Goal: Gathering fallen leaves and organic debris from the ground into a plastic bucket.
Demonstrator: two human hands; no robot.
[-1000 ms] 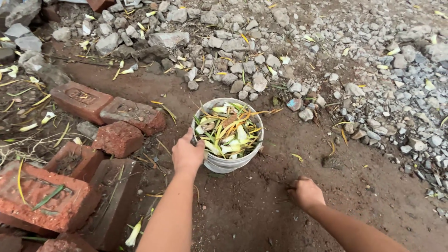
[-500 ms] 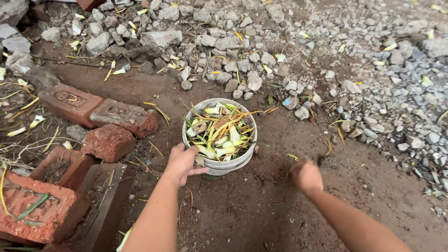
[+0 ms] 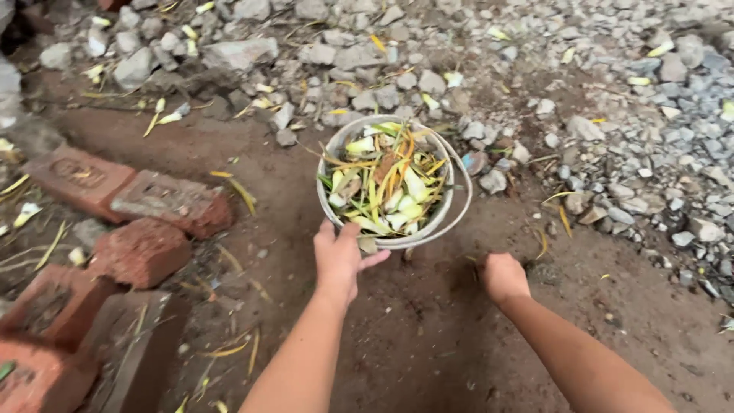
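2 hands are working low over the dirt ground [image 3: 428, 336]. Left hand [image 3: 339, 258] is resting on the near rim of the bucket [image 3: 386, 183], thumb and fingers [image 3: 373, 261] spread apart, lying on the rim rather than clamped around it. Right hand [image 3: 502, 275] is curled down to the soil just right of the bucket, fingers drawn together; cannot tell whether it is pinching anything, since they are hidden under the knuckles.

The bucket is sitting upright on the ground, at the edge of the gravel [image 3: 627, 138], filled close to the top with green and yellow scraps [image 3: 382, 187]. Its wire handle [image 3: 457, 200] is lying down along the right side.

Judgement on doing this well: the left hand is steadying the bucket, so pressing straight down on the rim beats pulling it toward the body; it looks top-heavy with loose fill. The right hand is better off closing fully before lifting, then dropping over the middle, not the rim. Bricks [image 3: 145, 229] are lying well off to the left, out of the way.
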